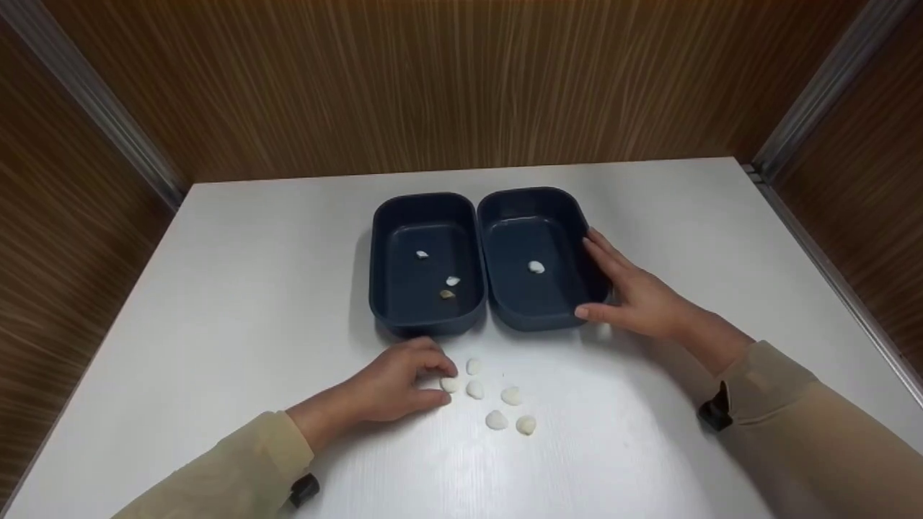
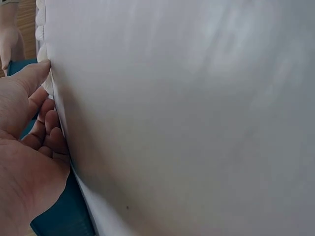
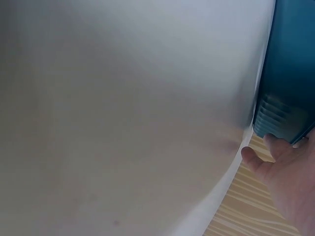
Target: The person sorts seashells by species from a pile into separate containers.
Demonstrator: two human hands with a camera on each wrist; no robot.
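Note:
My left hand (image 1: pixel 395 380) pinches a white seashell (image 1: pixel 449 384) between thumb and index finger at the table surface. In the left wrist view, the thumb (image 2: pixel 34 73) and a finger meet around its edge. Several more pale shells (image 1: pixel 496 420) lie just right of that hand. My right hand (image 1: pixel 642 299) rests against the right side of a dark blue container (image 1: pixel 537 323), fingers extended along the wall and thumb at the front corner. One white shell (image 1: pixel 536 267) lies inside it. The left blue container (image 1: pixel 429 326) holds two whitish shells (image 1: pixel 453 281) and a brown one (image 1: pixel 447 294).
Both containers stand side by side on a white table (image 1: pixel 274 252). A brown wood-grain panel (image 1: pixel 461 86) rises behind the table, with similar panels at left and right. Metal strips (image 1: pixel 829 86) run along the corners.

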